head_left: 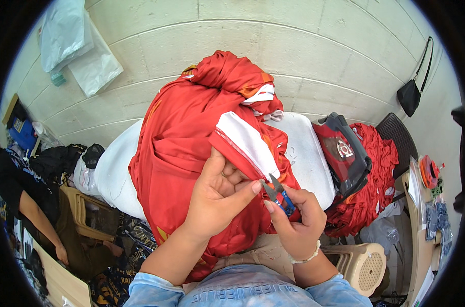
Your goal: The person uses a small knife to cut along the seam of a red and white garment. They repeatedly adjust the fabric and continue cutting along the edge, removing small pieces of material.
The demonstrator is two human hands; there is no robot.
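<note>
A left hand [214, 192] pinches a red-and-white garment's [245, 140] hem over a white table [309, 148], while a right hand [300, 217] clasps blue-handled thread snips [279, 195], blades parted at the edge; stitching done, trimming apparently unfinished.

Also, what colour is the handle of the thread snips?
The snips' handle is mostly blue; the head view shows it best.

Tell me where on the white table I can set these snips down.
Right: the mostly bare table between the red cloth and the grey bag. Left: another strip between the cloth and the table's left edge. The middle is crowded, heaped with cloth.
</note>
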